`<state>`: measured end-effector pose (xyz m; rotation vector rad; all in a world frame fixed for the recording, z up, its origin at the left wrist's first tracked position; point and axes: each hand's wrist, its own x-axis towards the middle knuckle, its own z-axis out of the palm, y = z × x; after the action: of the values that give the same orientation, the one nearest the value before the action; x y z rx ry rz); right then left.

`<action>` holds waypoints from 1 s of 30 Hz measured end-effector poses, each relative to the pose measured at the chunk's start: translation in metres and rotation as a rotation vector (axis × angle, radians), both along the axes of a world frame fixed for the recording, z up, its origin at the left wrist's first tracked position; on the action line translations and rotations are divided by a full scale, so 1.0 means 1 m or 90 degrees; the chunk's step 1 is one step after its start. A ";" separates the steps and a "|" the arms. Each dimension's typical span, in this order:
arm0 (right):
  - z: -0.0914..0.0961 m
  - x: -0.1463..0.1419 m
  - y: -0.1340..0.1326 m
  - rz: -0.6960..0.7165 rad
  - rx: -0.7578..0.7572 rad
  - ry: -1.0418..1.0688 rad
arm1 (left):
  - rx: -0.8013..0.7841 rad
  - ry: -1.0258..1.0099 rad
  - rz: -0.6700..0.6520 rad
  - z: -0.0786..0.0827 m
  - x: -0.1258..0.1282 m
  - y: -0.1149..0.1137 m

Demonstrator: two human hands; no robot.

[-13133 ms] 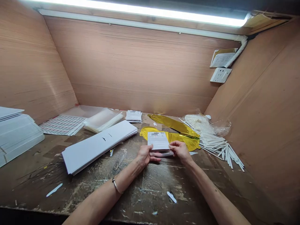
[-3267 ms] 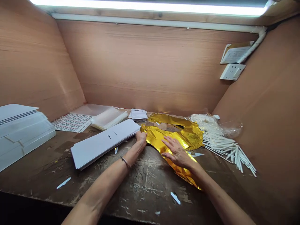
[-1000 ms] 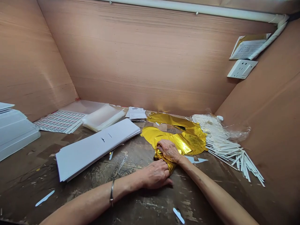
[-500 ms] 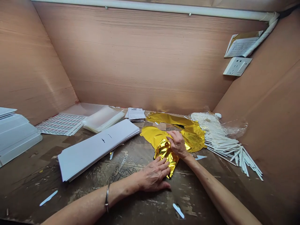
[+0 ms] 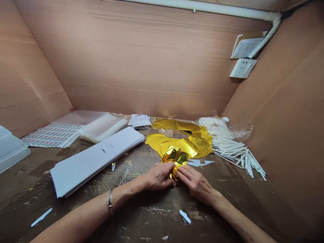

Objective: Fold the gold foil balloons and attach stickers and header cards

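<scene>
A shiny, crumpled gold foil balloon [image 5: 178, 157], flat and uninflated, lies with its near end between my two hands. My left hand [image 5: 157, 177] has its fingers curled on that end from the left, thumb tucked low. From the right, my right hand [image 5: 196, 183] pinches the same end, its fingertips almost meeting the left ones. Part of the foil is covered by my fingers. Just beyond lie more flat gold foil balloons [image 5: 202, 143], curved in outline and overlapping.
White sticks [image 5: 234, 152] are heaped to the right beside a clear plastic bag [image 5: 241, 132]. On the left lie stacked white cards [image 5: 97, 158], clear plastic sleeves [image 5: 101, 128] and a printed sticker sheet [image 5: 52, 135]. Printed slips [image 5: 140, 120] sit at the back wall.
My right hand has come down and nearer from the upper foil to its near end. My left hand, flat before, is now curled on the foil. The view has shifted right.
</scene>
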<state>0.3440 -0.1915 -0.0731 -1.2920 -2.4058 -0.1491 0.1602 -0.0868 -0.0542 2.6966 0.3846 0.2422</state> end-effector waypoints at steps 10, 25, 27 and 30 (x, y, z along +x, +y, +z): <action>-0.003 -0.010 0.007 -0.044 -0.014 0.107 | -0.094 0.009 0.028 0.007 0.007 0.014; -0.023 0.000 0.050 -0.490 -0.123 0.585 | -0.541 -0.242 0.208 -0.018 0.014 0.052; -0.021 -0.001 0.051 -0.517 -0.087 0.520 | -0.541 -0.225 0.319 -0.015 0.023 0.055; -0.016 -0.007 0.049 -0.542 -0.042 0.366 | -0.456 -0.153 0.442 -0.011 0.035 0.060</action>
<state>0.3368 -0.1422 -0.0888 -1.9807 -1.2981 0.0653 0.1955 -0.0271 -0.0649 1.7376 1.0846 0.5012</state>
